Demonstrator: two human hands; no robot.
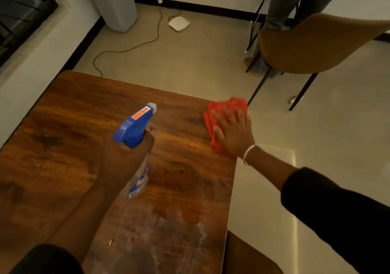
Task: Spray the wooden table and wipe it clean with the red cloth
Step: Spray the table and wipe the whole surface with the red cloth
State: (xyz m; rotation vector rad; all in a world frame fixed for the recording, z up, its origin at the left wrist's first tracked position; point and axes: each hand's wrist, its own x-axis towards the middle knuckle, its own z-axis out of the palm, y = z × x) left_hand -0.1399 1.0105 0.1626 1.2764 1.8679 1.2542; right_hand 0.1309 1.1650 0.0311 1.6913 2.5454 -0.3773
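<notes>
Head view: left hand [126, 157] grasps clear blue-triggered spray bottle [137, 147]; right hand [234, 134], fingers [228, 115] flat, presses crumpled red cloth [221, 109] on streaked wood-grain bench [63, 136].

A red cloth [226, 117] lies on the brown wood-grained table [63, 136], beside a blue-topped clear spray bottle [137, 147].

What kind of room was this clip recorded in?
Probably a room in a home or small office, likely a dining or work corner: a wooden table, a padded chair beside it, and a white router with its cable on the tiled floor.
</notes>
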